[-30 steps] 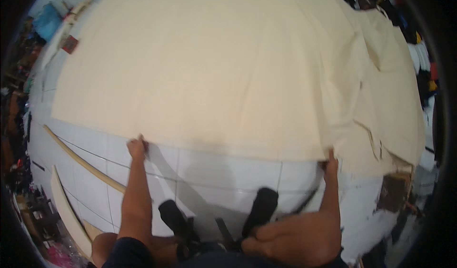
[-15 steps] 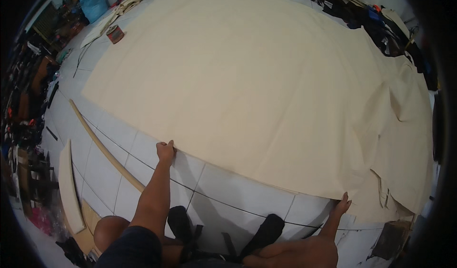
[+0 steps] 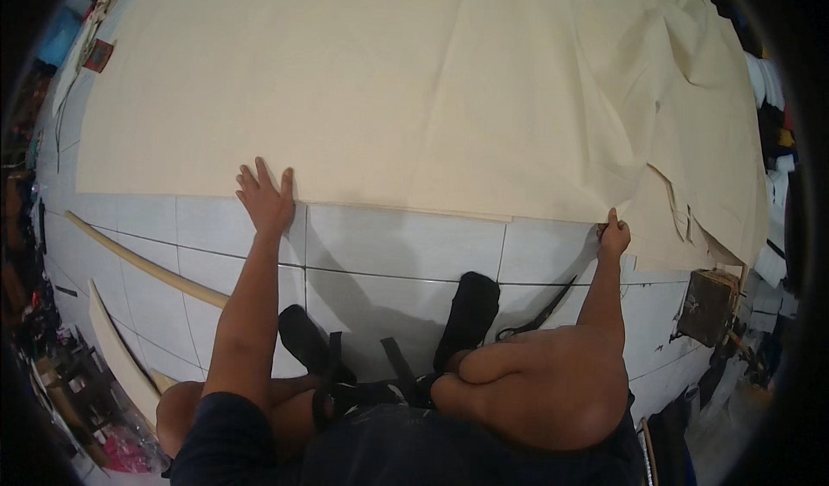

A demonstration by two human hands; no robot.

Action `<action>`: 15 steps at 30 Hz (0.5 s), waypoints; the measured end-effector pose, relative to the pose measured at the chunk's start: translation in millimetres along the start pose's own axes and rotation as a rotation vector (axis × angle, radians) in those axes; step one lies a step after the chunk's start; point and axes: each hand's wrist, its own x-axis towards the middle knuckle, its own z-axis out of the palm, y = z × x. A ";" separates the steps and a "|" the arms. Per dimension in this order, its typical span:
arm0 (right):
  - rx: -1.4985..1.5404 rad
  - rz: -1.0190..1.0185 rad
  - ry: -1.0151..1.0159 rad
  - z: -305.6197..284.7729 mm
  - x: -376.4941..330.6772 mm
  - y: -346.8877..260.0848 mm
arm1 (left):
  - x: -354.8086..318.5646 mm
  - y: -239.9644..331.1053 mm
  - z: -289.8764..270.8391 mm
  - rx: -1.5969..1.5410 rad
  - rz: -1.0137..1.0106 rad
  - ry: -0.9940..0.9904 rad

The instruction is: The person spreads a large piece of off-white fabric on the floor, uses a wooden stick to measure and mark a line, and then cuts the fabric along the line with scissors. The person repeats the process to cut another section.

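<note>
A large sheet of cream fabric [image 3: 363, 88] covers most of the floor in front of me, its near edge running almost straight across. My left hand [image 3: 267, 196] lies flat with spread fingers on that edge. Farther right, my right hand [image 3: 614, 233] pinches the same edge between thumb and fingers. To the right of the right hand the fabric bunches into folds and shows torn or cut slits. Black scissors [image 3: 544, 309] lie partly hidden beside my right knee.
Pale tiles [image 3: 380, 244] form the floor. At the left are a long curved cream strip [image 3: 147, 257] and a pale curved panel [image 3: 121, 352]. A red tin [image 3: 98, 55] stands at the fabric's far left. A dark brown block [image 3: 706, 307] sits at the right, near piled clutter.
My left hand has loosened from a closed grip and now lies flat with fingers spread. My right hand still pinches the fabric edge. The view has turned and tilted downward.
</note>
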 end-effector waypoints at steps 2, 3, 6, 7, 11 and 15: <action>-0.092 0.002 0.042 -9.9 7.7 4.4 | -3.6 3.3 14.9 -0.013 0.008 0.008; -0.141 0.000 0.062 -18.3 12.1 5.6 | -5.6 5.5 23.9 -0.022 0.008 0.011; -0.028 -0.006 0.101 -1.3 -15.5 3.1 | -7.7 -13.8 20.2 0.036 0.030 0.029; -0.012 -0.013 0.098 -6.9 -18.4 9.8 | -8.3 -11.9 19.6 0.020 0.031 0.022; 0.034 -0.042 0.094 -16.2 -16.1 27.9 | -7.9 -8.0 14.8 -0.007 0.053 0.003; -0.044 -0.095 0.087 -12.9 -11.4 37.4 | -7.0 -10.1 15.6 0.023 0.063 0.007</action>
